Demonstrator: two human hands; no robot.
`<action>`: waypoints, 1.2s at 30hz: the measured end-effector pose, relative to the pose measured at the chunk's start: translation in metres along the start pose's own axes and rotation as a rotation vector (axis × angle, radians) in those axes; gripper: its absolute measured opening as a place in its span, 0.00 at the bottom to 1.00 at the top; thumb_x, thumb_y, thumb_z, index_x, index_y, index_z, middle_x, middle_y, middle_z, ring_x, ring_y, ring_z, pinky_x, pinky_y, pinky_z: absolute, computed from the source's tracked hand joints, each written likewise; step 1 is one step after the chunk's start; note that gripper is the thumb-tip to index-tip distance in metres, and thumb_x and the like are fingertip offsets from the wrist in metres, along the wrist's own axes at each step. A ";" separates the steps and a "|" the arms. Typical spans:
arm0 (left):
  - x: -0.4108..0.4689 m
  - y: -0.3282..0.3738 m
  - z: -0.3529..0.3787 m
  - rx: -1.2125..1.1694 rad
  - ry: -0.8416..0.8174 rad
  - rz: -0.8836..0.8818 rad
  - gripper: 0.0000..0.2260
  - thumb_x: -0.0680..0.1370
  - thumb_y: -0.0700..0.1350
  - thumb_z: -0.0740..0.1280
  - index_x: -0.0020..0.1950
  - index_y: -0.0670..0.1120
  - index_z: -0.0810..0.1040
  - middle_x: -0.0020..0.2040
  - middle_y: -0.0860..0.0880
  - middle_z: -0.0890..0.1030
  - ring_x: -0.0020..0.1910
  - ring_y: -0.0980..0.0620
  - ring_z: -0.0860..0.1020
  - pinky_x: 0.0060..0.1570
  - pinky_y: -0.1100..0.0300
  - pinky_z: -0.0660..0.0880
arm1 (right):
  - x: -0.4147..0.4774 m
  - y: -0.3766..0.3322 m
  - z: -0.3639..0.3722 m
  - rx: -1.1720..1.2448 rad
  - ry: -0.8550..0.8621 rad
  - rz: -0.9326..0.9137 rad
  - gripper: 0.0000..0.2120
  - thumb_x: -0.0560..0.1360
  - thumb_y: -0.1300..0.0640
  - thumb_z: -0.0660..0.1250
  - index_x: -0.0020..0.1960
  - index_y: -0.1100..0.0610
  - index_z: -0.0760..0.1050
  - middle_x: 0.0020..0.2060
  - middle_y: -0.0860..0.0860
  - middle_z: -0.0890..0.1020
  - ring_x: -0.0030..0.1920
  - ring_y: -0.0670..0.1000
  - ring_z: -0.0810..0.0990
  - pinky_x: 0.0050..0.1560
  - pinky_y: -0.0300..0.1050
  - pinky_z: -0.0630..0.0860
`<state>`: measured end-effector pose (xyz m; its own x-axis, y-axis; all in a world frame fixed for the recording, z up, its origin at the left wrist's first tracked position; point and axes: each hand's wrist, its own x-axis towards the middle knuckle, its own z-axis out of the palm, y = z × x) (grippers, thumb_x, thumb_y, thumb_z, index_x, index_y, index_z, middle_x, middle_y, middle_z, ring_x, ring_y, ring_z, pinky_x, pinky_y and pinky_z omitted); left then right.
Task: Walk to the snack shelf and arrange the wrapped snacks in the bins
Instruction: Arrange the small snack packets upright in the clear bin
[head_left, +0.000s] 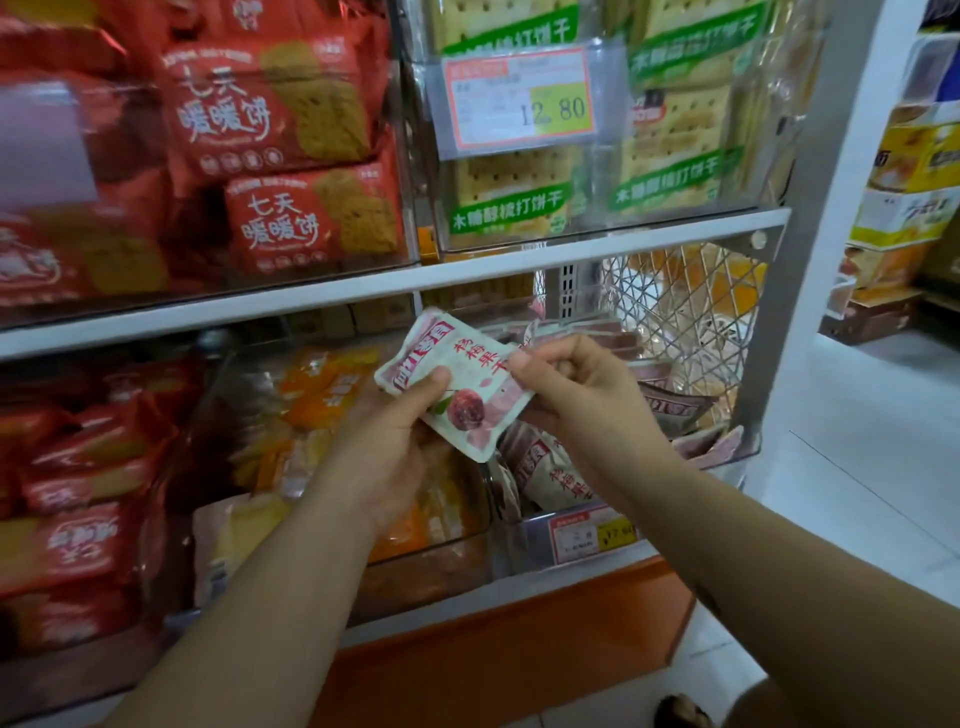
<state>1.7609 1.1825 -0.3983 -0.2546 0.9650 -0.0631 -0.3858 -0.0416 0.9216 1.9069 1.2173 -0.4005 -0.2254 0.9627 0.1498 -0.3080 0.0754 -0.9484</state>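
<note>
Two hands are holding one small white and pink snack packet (457, 395) in front of the lower shelf (519, 587). The left hand (395, 441) is gripping the packet's lower left part, with its thumb pressing on the front. The right hand (576, 389) is pinching the packet's upper right edge between thumb and curled fingers. The packet is tilting, with red writing and a picture of a red fruit facing up. It is hanging in the air just above a clear bin (519, 545) at the right end of the lower shelf, where more packets of the same kind (550, 478) are lying in a messy pile. A small price tag (592, 535) is sticking on the front of that bin. Just to the left, another clear bin (431, 566) is holding orange and yellow packets (317, 395), and red packets (78, 519) are piling up further left. On the upper shelf (311, 299), red biscuit packs (270, 104) are standing at the left and green cracker packs (670, 135) at the right, with a big price tag (519, 98) showing 12.80 in front of them. A wire mesh panel (685, 312) is closing the lower shelf's right side.
</note>
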 end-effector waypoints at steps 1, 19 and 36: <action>0.001 0.001 -0.004 -0.002 0.046 0.001 0.12 0.76 0.38 0.66 0.59 0.44 0.76 0.51 0.45 0.83 0.45 0.50 0.84 0.36 0.57 0.81 | 0.004 0.000 -0.003 -0.053 -0.029 0.022 0.08 0.75 0.57 0.67 0.41 0.58 0.71 0.39 0.58 0.82 0.43 0.54 0.83 0.45 0.48 0.81; -0.007 0.023 -0.039 -0.138 0.087 -0.125 0.11 0.77 0.41 0.65 0.59 0.44 0.77 0.51 0.44 0.84 0.45 0.46 0.84 0.47 0.43 0.80 | 0.028 0.016 -0.011 -1.451 -0.386 0.078 0.08 0.77 0.56 0.60 0.42 0.57 0.75 0.36 0.49 0.74 0.42 0.53 0.77 0.41 0.44 0.73; -0.010 -0.022 0.014 0.186 -0.079 -0.008 0.16 0.79 0.35 0.62 0.58 0.54 0.73 0.54 0.48 0.81 0.54 0.45 0.79 0.57 0.43 0.76 | -0.021 -0.030 -0.041 -0.638 0.232 -0.199 0.06 0.79 0.56 0.58 0.43 0.53 0.69 0.36 0.49 0.82 0.33 0.43 0.82 0.27 0.35 0.74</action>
<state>1.7844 1.1780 -0.4125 -0.1792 0.9827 -0.0476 -0.2157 0.0079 0.9764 1.9584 1.2053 -0.3864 0.0039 0.9399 0.3415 0.2947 0.3253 -0.8985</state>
